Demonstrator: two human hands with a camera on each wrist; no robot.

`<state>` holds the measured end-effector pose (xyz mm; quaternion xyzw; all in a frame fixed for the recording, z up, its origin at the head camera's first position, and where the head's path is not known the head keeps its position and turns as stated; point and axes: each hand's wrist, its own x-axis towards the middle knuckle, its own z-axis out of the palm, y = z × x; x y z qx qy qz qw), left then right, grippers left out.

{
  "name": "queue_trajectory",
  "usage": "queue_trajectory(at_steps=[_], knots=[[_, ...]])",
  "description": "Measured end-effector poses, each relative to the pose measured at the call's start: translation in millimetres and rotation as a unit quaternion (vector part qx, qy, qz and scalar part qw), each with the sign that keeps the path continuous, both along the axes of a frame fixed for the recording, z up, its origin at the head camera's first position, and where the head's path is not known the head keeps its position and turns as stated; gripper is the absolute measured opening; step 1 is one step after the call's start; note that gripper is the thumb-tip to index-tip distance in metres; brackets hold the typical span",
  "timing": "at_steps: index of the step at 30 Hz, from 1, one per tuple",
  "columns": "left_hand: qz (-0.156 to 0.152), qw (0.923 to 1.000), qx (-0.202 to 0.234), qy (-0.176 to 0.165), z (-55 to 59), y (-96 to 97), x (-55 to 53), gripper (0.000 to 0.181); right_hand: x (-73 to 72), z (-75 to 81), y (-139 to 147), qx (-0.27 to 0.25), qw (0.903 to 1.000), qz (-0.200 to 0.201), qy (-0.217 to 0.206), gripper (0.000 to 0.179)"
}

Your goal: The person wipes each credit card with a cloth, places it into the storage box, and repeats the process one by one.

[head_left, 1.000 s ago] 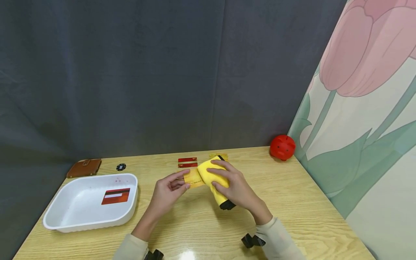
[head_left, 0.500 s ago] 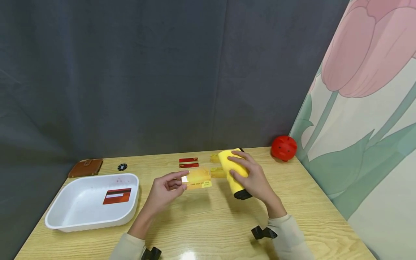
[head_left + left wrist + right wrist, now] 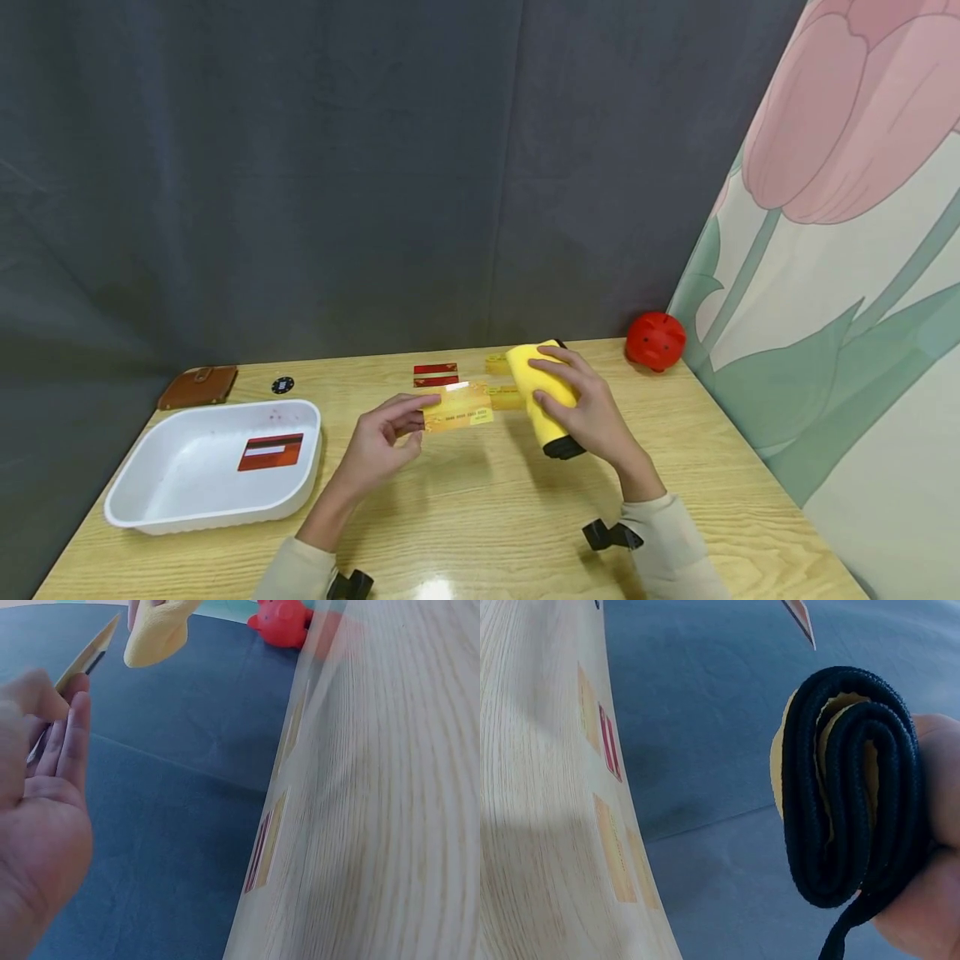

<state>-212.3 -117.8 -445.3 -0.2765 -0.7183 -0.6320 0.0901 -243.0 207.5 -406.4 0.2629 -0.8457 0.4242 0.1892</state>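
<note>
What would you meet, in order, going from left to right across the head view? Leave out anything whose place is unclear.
Wallet, chip, left hand, held card, cloth, right hand, red pig.

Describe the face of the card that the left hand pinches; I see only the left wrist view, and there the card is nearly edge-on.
Observer: In the head view, the yellow card shows a printed row of characters, too small to read.
Operator: Now describe the near end of the yellow cloth in the right hand.
Observer: The right wrist view shows its dark border folded over itself in layers.
</note>
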Motion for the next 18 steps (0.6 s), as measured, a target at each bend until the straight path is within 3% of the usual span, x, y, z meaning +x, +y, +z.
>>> queue_trajectory(at_steps=[7,13,18], knots=[[0.058,0.9969,-0.014,-0.051,2.1,1.6,3.1,0.029,0.3,1.1,2.4,-0.009,0.9999,0.002,-0.008,0.042],[0.076,0.9915,0.017,-0.104,5.8,2.5,3.2,0.018,-0.6,0.6,4.3,-0.019,0.9998,0.004,-0.006,0.042],[0.143,0.9799,0.013,-0.138,7.0,1.7,-0.2,0.018,-0.1,1.1,5.1,-0.020,0.9998,0.001,-0.009,0.042]])
